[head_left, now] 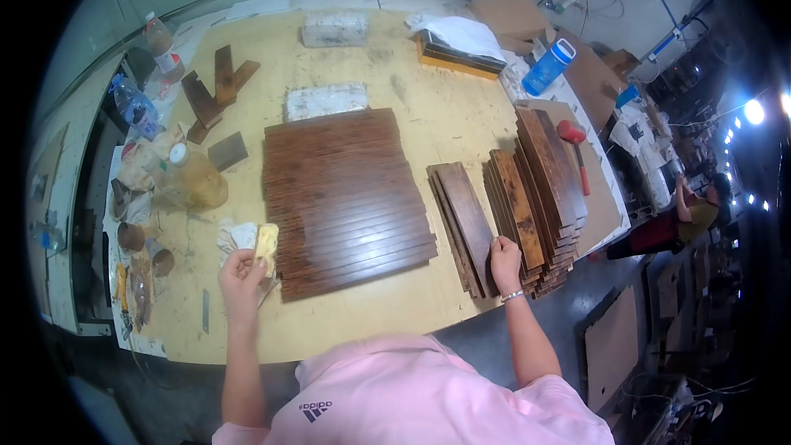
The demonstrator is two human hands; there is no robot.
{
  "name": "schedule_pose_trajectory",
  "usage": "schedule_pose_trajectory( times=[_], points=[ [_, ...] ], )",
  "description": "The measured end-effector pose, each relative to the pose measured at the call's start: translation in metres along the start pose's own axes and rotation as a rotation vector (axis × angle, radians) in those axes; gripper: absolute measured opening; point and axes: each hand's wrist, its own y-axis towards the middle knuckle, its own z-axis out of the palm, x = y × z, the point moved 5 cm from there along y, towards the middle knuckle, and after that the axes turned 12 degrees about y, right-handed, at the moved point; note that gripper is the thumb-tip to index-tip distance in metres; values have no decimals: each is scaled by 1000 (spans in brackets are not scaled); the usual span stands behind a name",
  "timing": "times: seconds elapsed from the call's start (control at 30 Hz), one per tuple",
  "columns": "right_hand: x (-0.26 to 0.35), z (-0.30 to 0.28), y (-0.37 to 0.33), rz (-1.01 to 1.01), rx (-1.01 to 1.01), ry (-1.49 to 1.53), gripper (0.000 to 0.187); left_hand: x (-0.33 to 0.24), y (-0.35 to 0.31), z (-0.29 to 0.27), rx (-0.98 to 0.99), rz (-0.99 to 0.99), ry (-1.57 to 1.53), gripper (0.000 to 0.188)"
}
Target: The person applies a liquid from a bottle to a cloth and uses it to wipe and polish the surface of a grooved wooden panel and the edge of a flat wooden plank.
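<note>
At the left of the table, my left hand (239, 274) is closed around a yellow sponge-like block (265, 245). It is beside a crumpled white rag (236, 236) and the left edge of a wide stack of brown wooden planks (346, 189). The planks lie side by side with a glossy sheen. To the right, my right hand (505, 262) grips the near end of a dark plank (465, 206), fingers over its right edge. That plank lies on another small pile, left of taller stacks of planks (535, 189).
Plastic bottles (136, 107), a jug of amber liquid (198, 177) and cups line the left side. Loose plank pieces (218, 86) lie behind them. A red mallet (571, 132) and blue bottle (548, 67) are at right. Another person (688, 214) is far right.
</note>
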Motion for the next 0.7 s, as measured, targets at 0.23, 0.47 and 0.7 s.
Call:
schedule_pose_trajectory(
  times=[0.23,0.47,0.7],
  points=[
    [90,42,-74,-698,19,-33,27,-17,-16,10,-4,-92,-129,16],
    [113,113,-123,-966,200,11,36,-40,-27,13,214,111,-519,68],
    [97,115,-123,-1070,195,-87,36,-15,-26,22,435,-1,-763,46]
  ],
)
